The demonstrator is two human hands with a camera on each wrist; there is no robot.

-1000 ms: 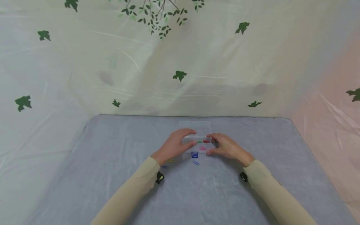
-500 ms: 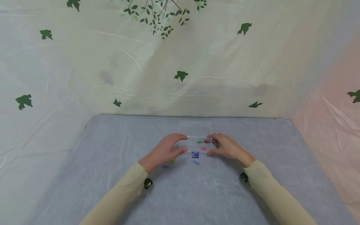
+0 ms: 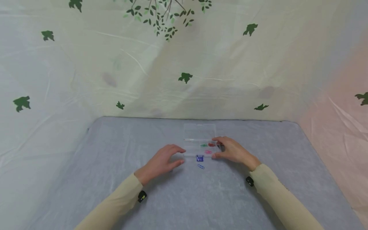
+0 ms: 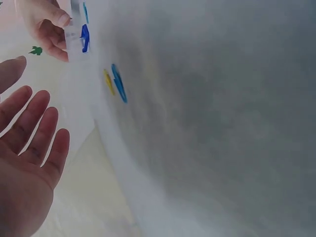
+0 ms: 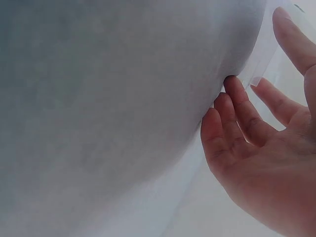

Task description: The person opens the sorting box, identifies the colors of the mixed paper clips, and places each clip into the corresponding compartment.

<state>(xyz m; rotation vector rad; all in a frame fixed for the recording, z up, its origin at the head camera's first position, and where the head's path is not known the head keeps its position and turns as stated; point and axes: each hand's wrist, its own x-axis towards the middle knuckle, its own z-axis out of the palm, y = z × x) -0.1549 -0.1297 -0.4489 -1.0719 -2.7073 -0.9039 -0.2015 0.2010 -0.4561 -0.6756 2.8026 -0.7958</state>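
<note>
A clear plastic box (image 3: pixel 191 147) stands with its lid (image 3: pixel 199 131) tipped back. Inside lie green (image 3: pixel 203 145), red (image 3: pixel 211 144) and pink (image 3: pixel 208 152) paper clips, with the compartment at the left bare. A dark blue latch (image 3: pixel 199 158) sits at the front edge. My right hand (image 3: pixel 234 151) holds the box's right end, thumb in front and fingers behind. My left hand (image 3: pixel 159 163), fingers spread and holding nothing, hovers by the front left corner. In the left wrist view, yellow (image 4: pixel 108 82) and blue (image 4: pixel 119 84) paper clips lie beside it; the head view mostly hides them.
One more blue paper clip (image 3: pixel 201 166) lies on the grey cloth (image 3: pixel 201 198) in front of the latch. Behind the table's far edge hangs a pale curtain (image 3: pixel 149 76) with green leaf prints.
My left hand has drawn back from over the box, moving left and toward me, and now covers the yellow and blue paper clips in the head view. The right hand stays put.
</note>
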